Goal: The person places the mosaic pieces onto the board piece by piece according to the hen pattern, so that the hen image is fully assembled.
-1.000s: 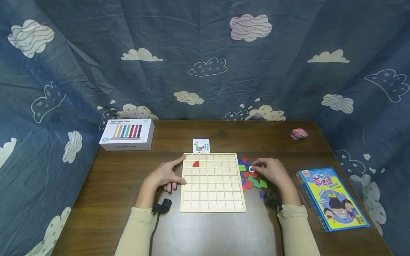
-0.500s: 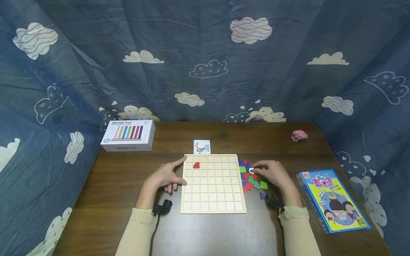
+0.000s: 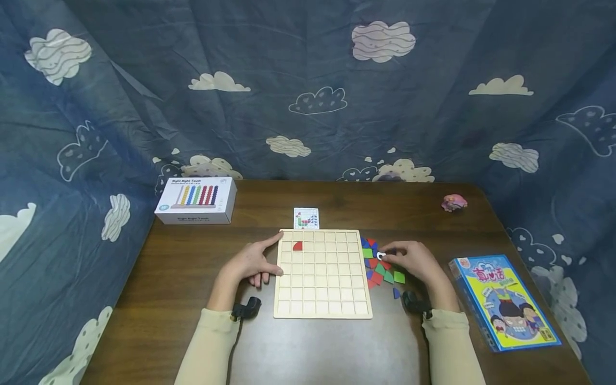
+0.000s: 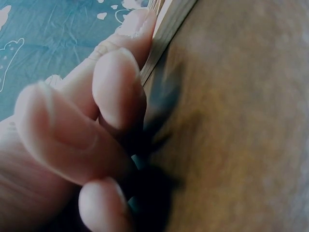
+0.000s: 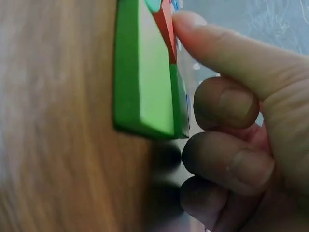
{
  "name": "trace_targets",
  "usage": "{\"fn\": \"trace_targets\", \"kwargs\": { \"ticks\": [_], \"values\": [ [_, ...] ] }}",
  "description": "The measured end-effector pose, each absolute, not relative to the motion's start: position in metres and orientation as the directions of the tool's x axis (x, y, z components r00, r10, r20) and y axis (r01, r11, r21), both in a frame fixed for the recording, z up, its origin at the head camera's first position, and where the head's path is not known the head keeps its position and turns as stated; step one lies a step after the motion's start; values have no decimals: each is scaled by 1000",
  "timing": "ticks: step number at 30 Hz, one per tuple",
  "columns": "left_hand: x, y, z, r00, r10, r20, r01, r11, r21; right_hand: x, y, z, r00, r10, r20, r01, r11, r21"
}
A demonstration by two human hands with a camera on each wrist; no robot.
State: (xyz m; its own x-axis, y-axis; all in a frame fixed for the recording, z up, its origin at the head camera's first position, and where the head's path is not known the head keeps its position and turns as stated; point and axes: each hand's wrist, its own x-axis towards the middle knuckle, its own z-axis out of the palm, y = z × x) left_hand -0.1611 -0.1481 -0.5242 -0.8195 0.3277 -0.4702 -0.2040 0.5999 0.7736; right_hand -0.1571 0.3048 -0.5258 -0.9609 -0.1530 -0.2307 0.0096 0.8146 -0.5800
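A pale wooden grid board [image 3: 323, 293] lies flat on the table, with a red quarter-circle piece [image 3: 298, 246] in one of its upper left squares. My left hand [image 3: 247, 263] rests at the board's left edge. Its index finger touches near the top corner and its thumb touches lower down. To the right of the board, my right hand [image 3: 413, 260] pinches a small white ring-shaped piece [image 3: 381, 256] over a loose pile of red, blue and green pieces. In the right wrist view a light green block [image 5: 154, 72] shows close to the fingers; the white piece cannot be made out there.
A small picture card [image 3: 306, 218] lies just behind the board. At the back left stands a white box [image 3: 194, 200]. A blue and yellow box [image 3: 504, 302] lies at the right, with a pink figure [image 3: 454, 202] behind it. One blue piece [image 3: 397, 293] lies apart near the right wrist.
The head view has shifted slightly. My left hand stays at the board's edge, and my right hand stays over the pile; the white piece looks slightly tilted now.
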Motion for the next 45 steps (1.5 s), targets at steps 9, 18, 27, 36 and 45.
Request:
{"fn": "trace_targets", "kwargs": {
  "ticks": [9,18,27,36,45],
  "values": [
    [-162,-147,-521,-819,316,-479,-209,613,762,-161,300,-525,-978,-34,-206,93,815,-572],
    [-162,-149,-525,-819,317,-477,-209,610,764,-157,308,-525,-967,-143,-212,20,784,-621],
    [-161,-148,-525,-824,321,-467,-205,600,773,-160,304,-525,-974,-86,-210,49,825,-563],
    [-161,-147,-524,-825,317,-468,-203,606,769,-159,303,-523,-975,-61,-213,82,794,-603],
    [-162,-147,-525,-824,318,-468,-204,605,770,-145,239,-472,-995,-102,-17,-63,726,-684]
  ]
}}
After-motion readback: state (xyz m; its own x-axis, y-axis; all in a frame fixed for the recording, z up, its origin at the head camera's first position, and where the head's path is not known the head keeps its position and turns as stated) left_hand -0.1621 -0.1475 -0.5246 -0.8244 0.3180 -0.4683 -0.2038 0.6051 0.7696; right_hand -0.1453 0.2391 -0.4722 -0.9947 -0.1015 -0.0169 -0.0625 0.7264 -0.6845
